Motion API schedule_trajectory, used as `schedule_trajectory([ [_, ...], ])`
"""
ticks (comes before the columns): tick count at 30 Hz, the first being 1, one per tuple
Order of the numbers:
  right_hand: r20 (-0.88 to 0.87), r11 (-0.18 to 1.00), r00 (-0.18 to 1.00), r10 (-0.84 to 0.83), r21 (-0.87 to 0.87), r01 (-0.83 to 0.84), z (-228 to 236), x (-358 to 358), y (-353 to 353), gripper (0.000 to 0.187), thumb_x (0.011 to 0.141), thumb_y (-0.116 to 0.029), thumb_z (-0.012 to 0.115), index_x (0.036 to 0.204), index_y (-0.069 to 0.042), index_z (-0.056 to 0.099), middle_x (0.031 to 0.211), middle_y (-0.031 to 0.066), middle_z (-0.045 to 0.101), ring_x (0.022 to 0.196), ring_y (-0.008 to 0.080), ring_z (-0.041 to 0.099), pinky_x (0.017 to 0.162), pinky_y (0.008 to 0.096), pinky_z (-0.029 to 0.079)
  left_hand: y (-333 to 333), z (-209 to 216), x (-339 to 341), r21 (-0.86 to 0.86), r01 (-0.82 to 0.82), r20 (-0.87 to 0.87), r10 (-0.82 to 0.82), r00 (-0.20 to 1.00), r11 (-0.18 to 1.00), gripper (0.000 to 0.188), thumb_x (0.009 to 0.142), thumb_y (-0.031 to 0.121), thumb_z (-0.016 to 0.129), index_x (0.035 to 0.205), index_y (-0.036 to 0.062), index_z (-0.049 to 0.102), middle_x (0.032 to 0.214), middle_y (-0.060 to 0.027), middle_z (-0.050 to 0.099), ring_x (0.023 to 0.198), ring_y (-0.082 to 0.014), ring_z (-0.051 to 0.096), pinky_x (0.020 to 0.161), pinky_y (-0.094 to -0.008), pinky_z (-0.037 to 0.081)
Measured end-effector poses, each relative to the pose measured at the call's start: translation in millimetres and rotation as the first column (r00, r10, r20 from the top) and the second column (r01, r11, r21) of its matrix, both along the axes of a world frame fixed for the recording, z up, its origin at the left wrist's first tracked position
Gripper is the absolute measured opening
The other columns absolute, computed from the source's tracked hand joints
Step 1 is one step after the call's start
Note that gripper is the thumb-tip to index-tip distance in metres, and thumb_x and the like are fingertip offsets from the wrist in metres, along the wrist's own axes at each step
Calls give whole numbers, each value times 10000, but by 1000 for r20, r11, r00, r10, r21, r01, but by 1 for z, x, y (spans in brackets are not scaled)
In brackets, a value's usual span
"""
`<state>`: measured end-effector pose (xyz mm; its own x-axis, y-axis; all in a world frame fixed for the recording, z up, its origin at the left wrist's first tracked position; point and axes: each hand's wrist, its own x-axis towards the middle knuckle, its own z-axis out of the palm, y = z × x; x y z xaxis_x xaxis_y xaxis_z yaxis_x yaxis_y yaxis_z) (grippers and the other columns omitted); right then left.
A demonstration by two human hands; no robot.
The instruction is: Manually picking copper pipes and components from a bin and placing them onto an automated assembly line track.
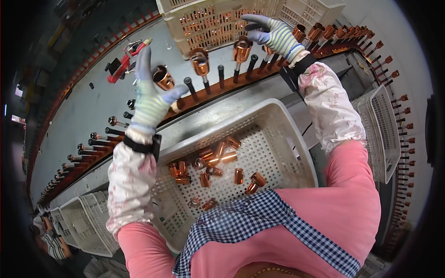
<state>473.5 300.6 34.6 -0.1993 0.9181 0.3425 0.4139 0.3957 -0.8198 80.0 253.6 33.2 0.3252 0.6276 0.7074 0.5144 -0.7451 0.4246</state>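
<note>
My left hand (151, 99), in a striped glove with blue-grey fingers, is open with its thumb and fingers apart. Just beside it, between thumb and fingers as seen from above, a copper cup-shaped fitting (163, 77) stands tilted; I cannot tell whether they touch. My right hand (278, 39), gloved alike, reaches leftward with its fingers spread and nothing in them. Close to its fingertips is another copper fitting (242, 49) on a dark peg. A third copper fitting (200, 62) sits upright on its peg between the two hands.
A grey perforated crate (278, 116) before me holds several loose copper pieces (229, 157). Pegs line a curved rail (211, 96). Beyond stand a cream crate (185, 28) of copper parts and a red tool (121, 66). More crates (382, 134) flank me; another person (54, 243) is far left.
</note>
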Motion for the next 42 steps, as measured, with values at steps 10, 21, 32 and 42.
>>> schedule_trajectory([
  [10, 288, 985, 945, 154, 27, -169, 27, -95, -15, 771, 721, -461, 919, 1410, -248, 647, 1082, 119, 780, 991, 196, 751, 855, 349, 596, 29, 41, 8, -690, -92, -269, -137, 953, 718, 487, 824, 273, 859, 1239, 100, 671, 935, -27, 654, 921, -166, 630, 889, -350, 519],
  [21, 380, 818, 826, 416, 240, -523, 5, -205, -167, 237, 900, -303, 690, 1059, -127, 693, 950, 151, 686, 875, 376, 693, 769, 479, 573, -150, 18, -40, -454, -76, -321, -83, 943, 888, 257, 858, 242, 790, 939, 15, 699, 829, -137, 705, 735, -254, 702, 711, -380, 558],
  [32, -297, 936, 953, 57, -318, -155, 22, -67, -220, 678, 859, -374, 828, 1401, -53, 576, 1439, 201, 563, 1328, 311, 545, 1090, 458, 480, -193, 12, -34, -563, 246, -167, -400, 901, 789, 632, 911, 266, 780, 1441, 28, 534, 1417, -179, 573, 1329, -304, 550, 1129, -409, 433],
  [42, -123, 941, 947, -297, 133, 312, 36, 12, -88, 389, 966, -255, 746, 1285, -46, 665, 1108, 54, 718, 922, 117, 663, 786, 275, 556, -61, 33, 7, -150, 79, 133, -60, 989, 985, 828, 806, 310, 891, 1501, 93, 498, 1303, -114, 657, 1082, -176, 636, 951, -333, 524],
])
